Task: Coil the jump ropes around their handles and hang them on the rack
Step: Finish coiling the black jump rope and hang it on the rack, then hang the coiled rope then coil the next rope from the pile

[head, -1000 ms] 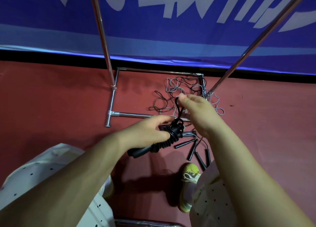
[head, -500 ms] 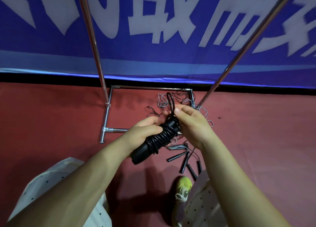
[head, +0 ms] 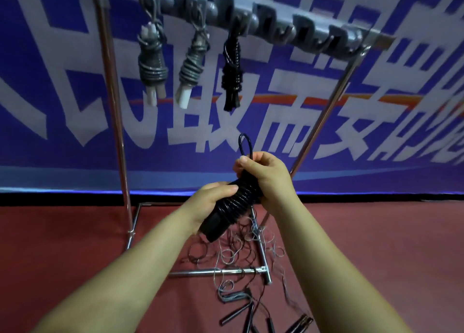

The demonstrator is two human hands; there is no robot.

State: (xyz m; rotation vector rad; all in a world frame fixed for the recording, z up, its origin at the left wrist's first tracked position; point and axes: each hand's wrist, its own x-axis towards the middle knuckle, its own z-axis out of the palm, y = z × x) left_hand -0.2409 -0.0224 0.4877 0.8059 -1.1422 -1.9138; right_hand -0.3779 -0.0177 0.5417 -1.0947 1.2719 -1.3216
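I hold a black jump rope (head: 229, 208) coiled tightly around its handles, raised in front of the rack. My left hand (head: 209, 202) grips the lower part of the bundle. My right hand (head: 266, 176) grips the upper end, and a small black loop (head: 245, 144) sticks up above its fingers. The rack's grey hook bar (head: 276, 19) runs across the top. Three coiled ropes hang from its left hooks: two grey ones with white handles (head: 150, 61) (head: 192, 66) and a black one (head: 232, 69). Several hooks to the right are bare.
Tangled loose ropes (head: 233, 252) lie on the red floor around the rack's chrome base (head: 218, 272), with several black handles (head: 248, 312) nearer me. Chrome uprights (head: 113, 101) (head: 324, 122) stand either side. A blue banner (head: 376, 137) fills the background.
The view has tilted up from the floor, bringing the hook bar and hung ropes into sight. Both hands have lifted the coiled black rope higher, the loop standing above my right hand.
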